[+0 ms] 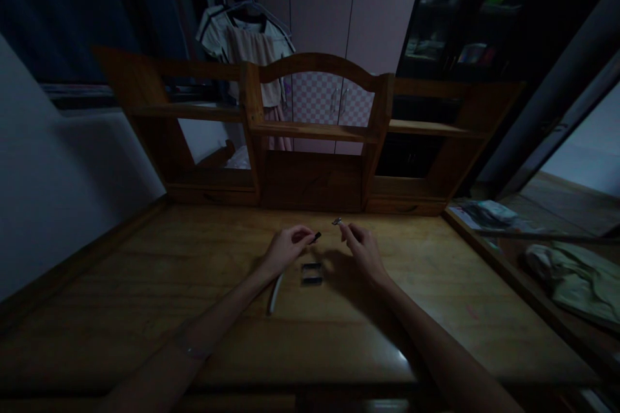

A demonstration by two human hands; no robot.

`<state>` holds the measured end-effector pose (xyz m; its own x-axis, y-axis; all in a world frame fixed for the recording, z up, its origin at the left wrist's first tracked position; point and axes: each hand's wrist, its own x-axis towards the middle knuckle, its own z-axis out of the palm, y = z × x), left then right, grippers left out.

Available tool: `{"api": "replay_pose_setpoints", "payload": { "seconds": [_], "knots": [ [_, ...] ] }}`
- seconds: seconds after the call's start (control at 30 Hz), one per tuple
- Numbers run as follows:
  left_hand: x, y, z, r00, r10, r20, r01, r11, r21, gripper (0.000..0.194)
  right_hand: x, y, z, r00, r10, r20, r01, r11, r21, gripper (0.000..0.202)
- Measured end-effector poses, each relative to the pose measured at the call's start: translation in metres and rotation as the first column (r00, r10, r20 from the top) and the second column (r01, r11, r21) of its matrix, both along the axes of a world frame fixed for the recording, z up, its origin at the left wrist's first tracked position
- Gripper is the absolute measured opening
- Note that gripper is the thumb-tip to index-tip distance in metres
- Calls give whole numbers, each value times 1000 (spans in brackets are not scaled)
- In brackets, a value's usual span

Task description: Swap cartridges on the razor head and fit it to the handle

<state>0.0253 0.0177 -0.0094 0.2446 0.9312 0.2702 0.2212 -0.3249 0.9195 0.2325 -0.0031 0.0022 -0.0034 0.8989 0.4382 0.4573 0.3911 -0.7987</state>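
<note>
Near the middle of the wooden desk (217,322), my left hand (289,247) pinches a small black piece (316,237) that sticks out to the right of its fingertips. My right hand (362,250) is closed on a small shiny metal piece (336,222), a short gap away from the black one. Between and below the hands lies a small clear case (311,274) with dark bars along its top and bottom. A thin pale strip (275,295) rests on the desk beside it, its upper end close under my left hand.
A wooden shelf unit (314,132) with small drawers stands along the desk's back edge. Clothes on hangers (252,45) hang behind it. At the right, beyond the desk's raised edge, lies pale cloth (576,274). A wall (62,174) borders the left side.
</note>
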Motion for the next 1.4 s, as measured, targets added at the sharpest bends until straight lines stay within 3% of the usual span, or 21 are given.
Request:
{"api": "replay_pose_setpoints", "payload": {
  "seconds": [0.1, 0.23, 0.37, 0.53, 0.87, 1.03, 1.2, 1.4],
  "knots": [
    [-6, -6, 11, 974, -30, -224, 61, 989, 132, 21, 2, 2, 1, 999, -38, -6, 38, 999, 10, 46],
    [-12, -11, 16, 918, -156, -364, 169, 986, 5, 20, 1, 2, 0, 998, -59, 29, 59, 998, 7, 48],
    [-13, -11, 7, 909, -224, -351, 193, 974, -120, 20, -1, 1, -1, 995, -66, 78, 64, 998, 25, 48],
    [-11, -9, -6, 916, -207, -344, 164, 975, -149, 18, -3, 0, 0, 994, -49, 94, 46, 998, 29, 47],
    [-11, -8, -6, 906, -243, -347, 184, 964, -194, 19, -4, -2, 1, 988, -65, 138, 60, 997, 46, 48],
    [-11, -6, -16, 912, -227, -343, 144, 957, -251, 22, -4, -2, 0, 988, -61, 140, 54, 997, 52, 47],
    [-11, -3, -23, 904, -196, -381, 124, 971, -205, 19, -4, -2, -1, 986, -69, 155, 62, 997, 49, 47],
    [-10, -9, -12, 888, -188, -418, 156, 982, -111, 21, -5, -2, -2, 984, -62, 168, 54, 997, 52, 47]
  ]
}}
